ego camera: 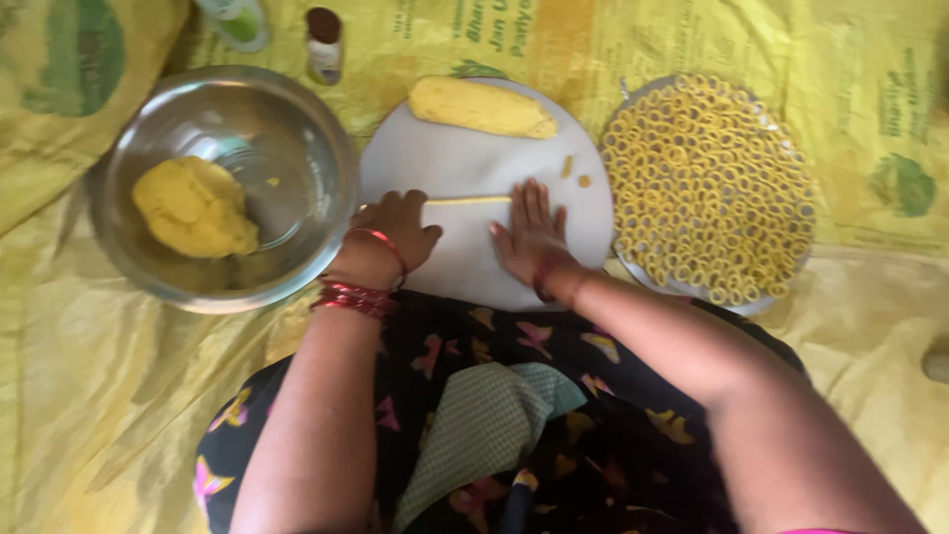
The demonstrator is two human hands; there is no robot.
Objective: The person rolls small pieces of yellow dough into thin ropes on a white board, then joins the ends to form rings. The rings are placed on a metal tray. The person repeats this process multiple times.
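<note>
At the sheet's far edge stand a small brown-capped bottle [323,44] and a pale green container [235,20]. Yellow printed sheeting [99,396] covers the floor. On the white round board [465,158], the left hand [390,232], fingers curled, and the right hand [531,237], fingers flat and spread, press a thin dough strip [467,201] between them.

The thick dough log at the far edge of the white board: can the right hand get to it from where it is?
Probably yes. The right hand lies flat on the white board, and only bare board separates it from the dough log. The thin dough rope sits to its left.
</note>
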